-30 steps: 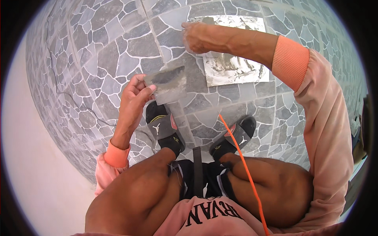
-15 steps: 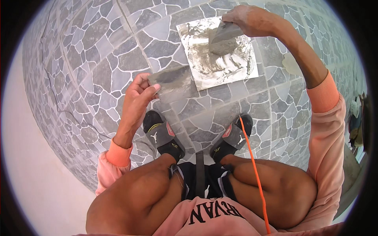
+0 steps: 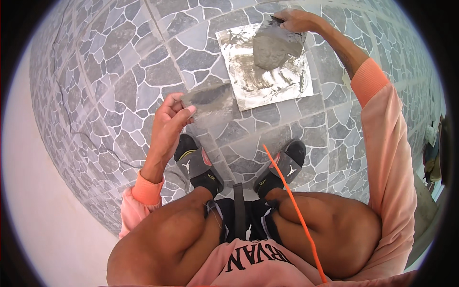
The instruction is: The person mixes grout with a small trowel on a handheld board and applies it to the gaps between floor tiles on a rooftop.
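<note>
A white square board (image 3: 299,86) lies on the floor ahead of my feet, smeared with grey paste. Over its far right part, my right hand (image 3: 292,21) grips a flat scraper (image 3: 273,23) by its far edge. Wet grey paste (image 3: 273,49) covers much of that scraper's face. Between thumb and fingers, my left hand (image 3: 173,112) pinches the left edge of a thin, rectangular grey scraper (image 3: 210,105). It has a dark smear along its upper part, and its right end is beside the board's left edge.
Stone-patterned grey tiles (image 3: 143,100) with pale joints cover the floor. My sandalled feet (image 3: 198,162) stand near the board. An orange cord (image 3: 299,210) hangs across my right leg. A dark cable (image 3: 103,149) runs along the left, by a pale surface (image 3: 38,191). Clutter (image 3: 432,153) stands far right.
My right hand has drawn slightly back to the left and tilted its scraper, so more of the paste-covered face shows. The orange cord's end has swung left. My left hand has barely moved.
</note>
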### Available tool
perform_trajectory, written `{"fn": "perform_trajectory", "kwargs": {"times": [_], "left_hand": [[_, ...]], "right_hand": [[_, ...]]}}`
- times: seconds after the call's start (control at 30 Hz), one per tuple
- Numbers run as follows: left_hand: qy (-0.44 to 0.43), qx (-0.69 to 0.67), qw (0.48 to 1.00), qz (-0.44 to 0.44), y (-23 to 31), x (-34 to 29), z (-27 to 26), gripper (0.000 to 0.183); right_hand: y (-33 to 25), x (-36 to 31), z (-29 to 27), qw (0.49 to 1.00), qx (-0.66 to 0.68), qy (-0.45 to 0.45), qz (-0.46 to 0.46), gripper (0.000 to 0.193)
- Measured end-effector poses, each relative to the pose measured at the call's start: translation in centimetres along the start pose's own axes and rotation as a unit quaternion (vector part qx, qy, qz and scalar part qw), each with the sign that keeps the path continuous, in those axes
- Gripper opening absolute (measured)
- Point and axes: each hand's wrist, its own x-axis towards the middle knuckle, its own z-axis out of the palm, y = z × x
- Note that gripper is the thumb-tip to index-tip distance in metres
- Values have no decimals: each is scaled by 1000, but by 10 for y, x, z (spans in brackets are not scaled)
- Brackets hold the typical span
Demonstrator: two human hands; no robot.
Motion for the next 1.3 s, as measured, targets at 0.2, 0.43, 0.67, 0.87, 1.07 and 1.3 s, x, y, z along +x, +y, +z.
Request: {"fn": "perform_trajectory", "kwargs": {"times": [0.2, 0.43, 0.67, 0.87, 1.07, 1.3], "left_hand": [[-10, 8, 1000, 2, 4, 7, 3, 29], [-23, -2, 1000, 0, 0, 18, -3, 28], [-31, -3, 1000, 1, 4, 20, -1, 29], [-14, 5, 1000, -3, -1, 17, -4, 30], [-30, 2, 1000, -1, 2, 19, 5, 30], [-6, 1, 1000, -14, 3, 15, -1, 30]], "right_hand": [[-119, -43, -62, 994, -34, -89, -48, 26], [-124, -87, -85, 998, -12, -7, 59, 25], [-13, -88, -42, 962, 173, -43, 205, 32], [-36, -65, -6, 963, 191, -13, 190, 33], [-100, -71, -30, 992, 97, 10, 82, 27], [-155, -80, -70, 999, -27, -35, 6, 24]]}}
